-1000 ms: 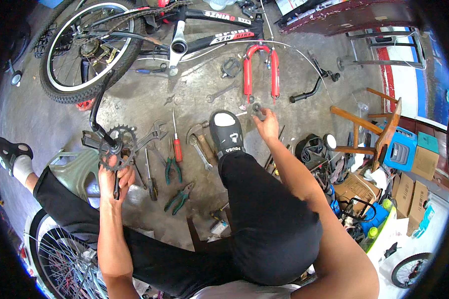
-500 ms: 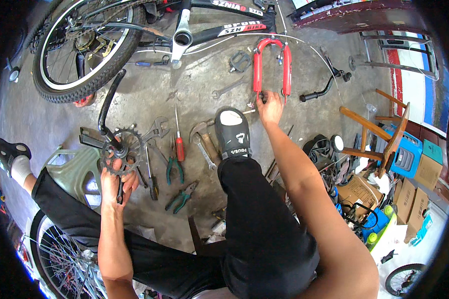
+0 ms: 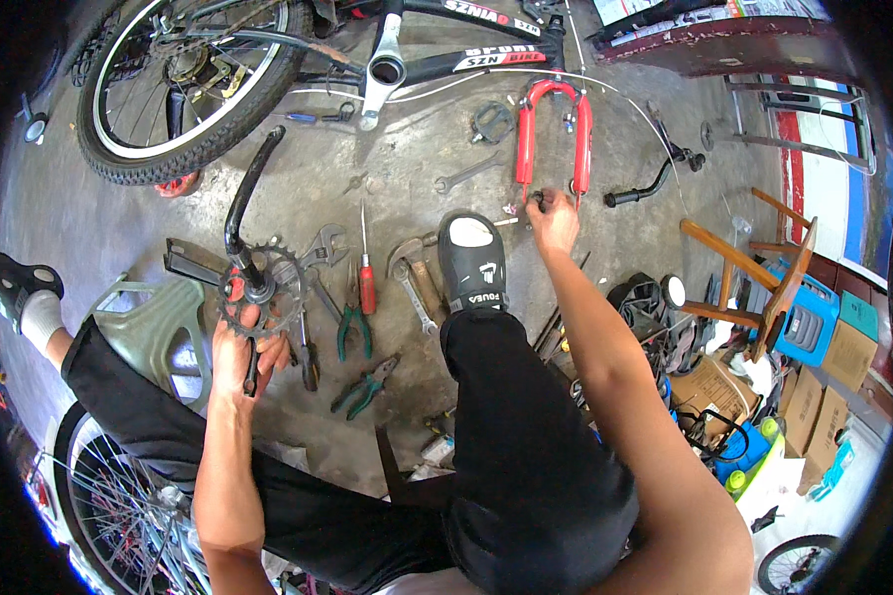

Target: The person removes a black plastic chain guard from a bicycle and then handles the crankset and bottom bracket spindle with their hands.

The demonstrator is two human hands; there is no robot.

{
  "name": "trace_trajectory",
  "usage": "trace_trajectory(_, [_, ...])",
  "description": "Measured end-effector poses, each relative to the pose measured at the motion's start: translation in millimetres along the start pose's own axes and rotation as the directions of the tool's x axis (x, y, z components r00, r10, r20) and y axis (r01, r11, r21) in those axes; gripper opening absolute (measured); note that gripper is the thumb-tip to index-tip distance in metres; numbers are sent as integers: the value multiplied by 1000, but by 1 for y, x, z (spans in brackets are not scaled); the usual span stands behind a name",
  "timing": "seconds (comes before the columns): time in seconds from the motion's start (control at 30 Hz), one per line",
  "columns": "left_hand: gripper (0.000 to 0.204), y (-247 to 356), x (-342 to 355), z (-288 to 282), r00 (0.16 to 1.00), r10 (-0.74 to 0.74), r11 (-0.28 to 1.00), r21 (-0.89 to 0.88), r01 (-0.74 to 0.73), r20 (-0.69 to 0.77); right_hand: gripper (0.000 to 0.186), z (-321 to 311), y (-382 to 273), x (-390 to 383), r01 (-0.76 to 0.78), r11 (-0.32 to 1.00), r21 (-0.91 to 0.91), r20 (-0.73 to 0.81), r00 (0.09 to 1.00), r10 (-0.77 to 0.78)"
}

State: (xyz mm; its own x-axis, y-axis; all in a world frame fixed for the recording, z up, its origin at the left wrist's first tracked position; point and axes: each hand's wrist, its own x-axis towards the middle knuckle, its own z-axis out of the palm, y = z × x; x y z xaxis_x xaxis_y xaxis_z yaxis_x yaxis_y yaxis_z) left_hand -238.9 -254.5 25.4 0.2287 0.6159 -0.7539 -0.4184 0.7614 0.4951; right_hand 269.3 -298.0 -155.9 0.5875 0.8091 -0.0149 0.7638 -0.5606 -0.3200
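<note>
The left hand (image 3: 243, 347) grips a toothed chainring with its black crank arm (image 3: 258, 283) above pliers (image 3: 352, 327) and a red-handled screwdriver (image 3: 366, 283) on the concrete. Past the black shoe (image 3: 471, 263), the right hand (image 3: 554, 218) pinches a small dark part (image 3: 538, 198) at the foot of the red fork (image 3: 551, 134); beyond lies the bicycle frame (image 3: 407, 59).

Left hand (image 3: 236, 342): forearm rising from the lower edge, bent at the elbow, fingers (image 3: 268, 349) curled shut in a grip | Right hand (image 3: 554, 220): arm stretched far forward past the raised right knee, fingers pinched together at the tip | Hands well apart, both bare.
</note>
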Motion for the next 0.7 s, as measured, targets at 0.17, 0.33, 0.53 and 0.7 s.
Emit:
trace_trajectory(0.17, [34,4,-2,3,999,30,999,20,-30,13,39,-19,20,-23,-282,958,55,-47,957,285])
trace_trajectory(0.33, [35,3,0,3,1000,-10,1000,26,10,1,42,-25,49,-35,-222,972,-83,87,970,229])
trace_trajectory(0.53, [27,1,2,1,1000,-30,1000,-4,30,2,47,-25,10,-25,198,975,-102,-18,979,-201])
trace_trajectory(0.7, [13,-5,3,-5,999,-41,999,-4,41,-17,48,-6,11,-16,24,990,-142,115,993,-8])
